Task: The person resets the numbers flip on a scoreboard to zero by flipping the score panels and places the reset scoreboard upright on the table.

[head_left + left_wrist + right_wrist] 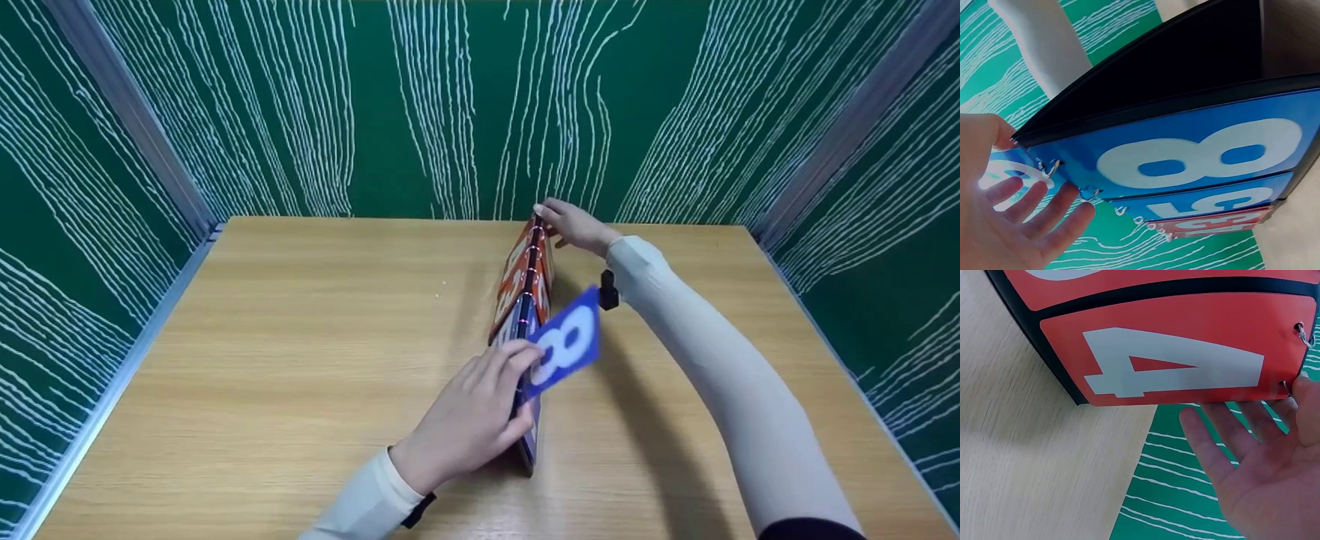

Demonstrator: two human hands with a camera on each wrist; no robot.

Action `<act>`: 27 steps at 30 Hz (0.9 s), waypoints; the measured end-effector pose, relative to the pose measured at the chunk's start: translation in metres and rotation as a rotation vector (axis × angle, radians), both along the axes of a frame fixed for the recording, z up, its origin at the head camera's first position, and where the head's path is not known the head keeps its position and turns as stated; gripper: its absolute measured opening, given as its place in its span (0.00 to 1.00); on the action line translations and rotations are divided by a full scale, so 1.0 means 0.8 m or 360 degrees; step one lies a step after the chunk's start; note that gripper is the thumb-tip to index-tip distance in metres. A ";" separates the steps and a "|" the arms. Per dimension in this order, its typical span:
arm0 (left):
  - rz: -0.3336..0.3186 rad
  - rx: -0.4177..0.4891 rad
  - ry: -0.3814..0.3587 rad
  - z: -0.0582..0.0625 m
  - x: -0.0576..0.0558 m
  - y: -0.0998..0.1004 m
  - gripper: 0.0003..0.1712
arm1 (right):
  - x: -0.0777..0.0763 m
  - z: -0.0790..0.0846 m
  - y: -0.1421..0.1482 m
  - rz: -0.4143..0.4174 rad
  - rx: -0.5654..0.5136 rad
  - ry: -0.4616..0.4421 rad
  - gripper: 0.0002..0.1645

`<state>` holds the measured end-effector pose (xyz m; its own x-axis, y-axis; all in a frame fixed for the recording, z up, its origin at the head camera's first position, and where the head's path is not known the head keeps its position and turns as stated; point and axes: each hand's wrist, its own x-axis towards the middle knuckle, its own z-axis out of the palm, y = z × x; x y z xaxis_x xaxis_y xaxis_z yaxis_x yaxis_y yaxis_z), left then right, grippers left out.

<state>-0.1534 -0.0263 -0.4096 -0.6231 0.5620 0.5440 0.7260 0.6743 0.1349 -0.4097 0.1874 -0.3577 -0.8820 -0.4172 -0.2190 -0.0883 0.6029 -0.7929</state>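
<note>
A tent-shaped flip scoreboard stands on the table, with ringed number cards, red at its far end and blue at its near end. Between thumb and fingers, my left hand pinches a blue number card lifted over the spine, its white 8 facing up. The left wrist view shows another blue card with an 8 lying flat on the side panel. At the far end, my right hand holds the scoreboard's top corner, beside a red card with a 4 in the right wrist view.
The wooden table carries the scoreboard near its middle. Green panels with white wavy lines enclose the back and sides. Metal posts stand at the corners. Tiny white specks lie left of the scoreboard.
</note>
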 end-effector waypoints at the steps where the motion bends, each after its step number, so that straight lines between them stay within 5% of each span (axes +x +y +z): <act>1: 0.0005 -0.0026 0.0006 -0.001 0.000 0.000 0.31 | 0.000 0.000 0.000 -0.0003 -0.0003 -0.0008 0.27; 9: -0.0001 -0.0156 -0.0017 -0.002 0.000 0.002 0.25 | -0.004 -0.002 0.000 -0.0010 0.0002 -0.0026 0.27; 17: -0.0057 -0.0247 0.0100 -0.014 -0.002 0.003 0.20 | -0.004 -0.006 0.000 -0.0010 0.0003 -0.0026 0.28; 24: -0.0125 -0.0316 0.0212 -0.018 -0.004 0.004 0.15 | -0.040 -0.046 0.011 -0.0021 -0.0012 0.0041 0.30; 27: -0.0159 -0.0318 0.0211 -0.019 -0.006 0.004 0.16 | -0.039 -0.045 0.012 -0.0022 -0.0026 0.0047 0.30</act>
<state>-0.1583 -0.0234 -0.4247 -0.4897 0.7218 0.4891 0.7930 0.6019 -0.0943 -0.4412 0.1969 -0.3934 -0.8938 -0.4081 -0.1861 -0.1033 0.5912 -0.7999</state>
